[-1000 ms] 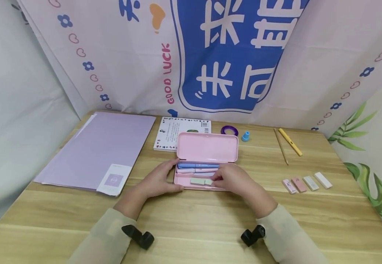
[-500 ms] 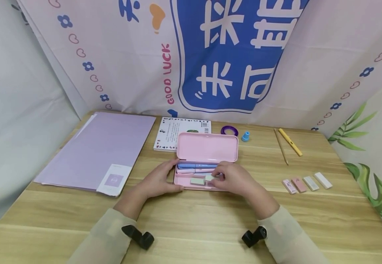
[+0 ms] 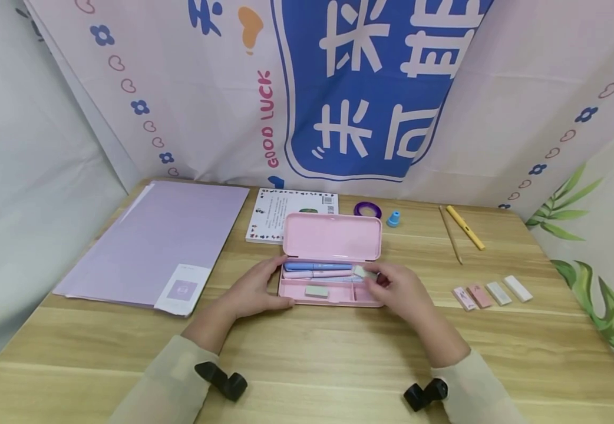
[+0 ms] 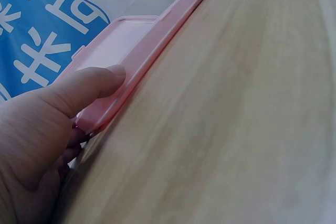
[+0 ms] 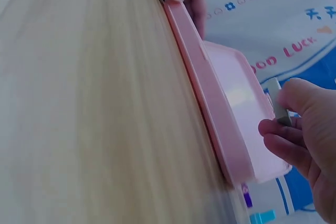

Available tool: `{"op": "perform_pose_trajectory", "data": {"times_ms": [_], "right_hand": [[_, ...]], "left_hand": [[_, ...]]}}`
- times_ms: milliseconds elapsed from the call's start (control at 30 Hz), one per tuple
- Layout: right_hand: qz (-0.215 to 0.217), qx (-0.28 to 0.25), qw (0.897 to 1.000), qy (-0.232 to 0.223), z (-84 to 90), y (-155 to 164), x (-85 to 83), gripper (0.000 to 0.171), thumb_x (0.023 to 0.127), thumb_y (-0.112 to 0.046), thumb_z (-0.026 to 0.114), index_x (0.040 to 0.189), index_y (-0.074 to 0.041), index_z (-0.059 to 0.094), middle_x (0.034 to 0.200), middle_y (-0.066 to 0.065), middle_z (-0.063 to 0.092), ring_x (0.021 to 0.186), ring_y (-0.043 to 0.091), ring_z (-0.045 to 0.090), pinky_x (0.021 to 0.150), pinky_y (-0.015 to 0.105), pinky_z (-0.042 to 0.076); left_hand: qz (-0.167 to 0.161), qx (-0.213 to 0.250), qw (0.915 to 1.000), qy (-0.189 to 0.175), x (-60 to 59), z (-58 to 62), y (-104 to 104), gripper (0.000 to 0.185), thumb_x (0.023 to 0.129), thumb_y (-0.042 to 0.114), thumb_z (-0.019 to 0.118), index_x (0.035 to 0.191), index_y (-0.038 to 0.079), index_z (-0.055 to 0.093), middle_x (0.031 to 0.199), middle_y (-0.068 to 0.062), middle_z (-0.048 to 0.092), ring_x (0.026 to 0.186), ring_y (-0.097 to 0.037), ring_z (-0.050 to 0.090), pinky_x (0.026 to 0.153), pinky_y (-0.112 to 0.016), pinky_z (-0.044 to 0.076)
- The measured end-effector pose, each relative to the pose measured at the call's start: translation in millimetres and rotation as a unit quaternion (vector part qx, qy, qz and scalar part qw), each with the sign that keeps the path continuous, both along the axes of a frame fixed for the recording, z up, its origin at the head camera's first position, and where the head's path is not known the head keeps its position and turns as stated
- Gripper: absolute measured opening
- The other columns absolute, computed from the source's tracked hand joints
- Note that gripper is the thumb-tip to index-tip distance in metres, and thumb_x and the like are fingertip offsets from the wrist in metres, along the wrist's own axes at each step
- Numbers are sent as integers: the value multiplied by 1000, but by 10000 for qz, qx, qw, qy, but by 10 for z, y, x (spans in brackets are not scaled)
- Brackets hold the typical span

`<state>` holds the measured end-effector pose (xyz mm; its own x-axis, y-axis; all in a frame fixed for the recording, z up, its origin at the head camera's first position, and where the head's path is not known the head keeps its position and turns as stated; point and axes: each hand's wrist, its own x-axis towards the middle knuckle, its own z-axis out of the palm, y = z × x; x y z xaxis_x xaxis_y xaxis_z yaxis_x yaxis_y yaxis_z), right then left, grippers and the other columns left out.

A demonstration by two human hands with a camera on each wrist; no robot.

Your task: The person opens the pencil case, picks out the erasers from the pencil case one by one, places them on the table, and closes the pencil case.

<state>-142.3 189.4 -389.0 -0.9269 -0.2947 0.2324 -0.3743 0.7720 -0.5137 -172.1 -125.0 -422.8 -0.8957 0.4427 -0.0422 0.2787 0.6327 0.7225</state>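
Observation:
A pink pencil case (image 3: pixel 331 300) lies in the middle of the wooden table with its lid (image 3: pixel 332 237) up. Inside lie a blue pen (image 3: pixel 317 267), a pink pen and a pale green eraser (image 3: pixel 316 291). My left hand (image 3: pixel 254 288) grips the case's left end, thumb on the front rim (image 4: pixel 94 85). My right hand (image 3: pixel 399 288) pinches a small whitish eraser (image 3: pixel 365 272) just above the right end of the case; the right wrist view shows this eraser (image 5: pixel 277 102) between thumb and fingers beside the lid.
A purple folder (image 3: pixel 158 241) lies at the left and a notebook (image 3: pixel 291 212) behind the case. A purple tape roll (image 3: pixel 367 209), a blue sharpener (image 3: pixel 393 219), a pencil (image 3: pixel 450 232) and a yellow pen (image 3: pixel 465 227) lie at the back right. Several erasers (image 3: pixel 492 293) sit in a row at the right.
My right hand has lifted a whitish eraser out of the case's front compartment and carried it up and to the right. The left hand has stayed on the case.

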Motion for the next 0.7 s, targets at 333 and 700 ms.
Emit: {"op": "perform_pose_trajectory", "data": {"times_ms": [333,700], "right_hand": [[-1037,-999,9895,158,-82,536,166,22,85,-7,73,107,-4,75,98,9,72,80,-2,60,68,13,54],[-2429,-3161,9170,-152,-19,1327,422,25,87,-3,72,103,-22,77,80,-29,67,73,-11,64,63,7,53]], "left_hand": [[3,-10,10000,-53,-7,5,4,100,74,44,82,154,11,31,158,-19,31,146,-38,29,119,-54,28],[-19,-24,10000,0,-6,6,2,100,75,44,81,154,10,30,158,-19,32,146,-38,29,119,-55,28]]}}
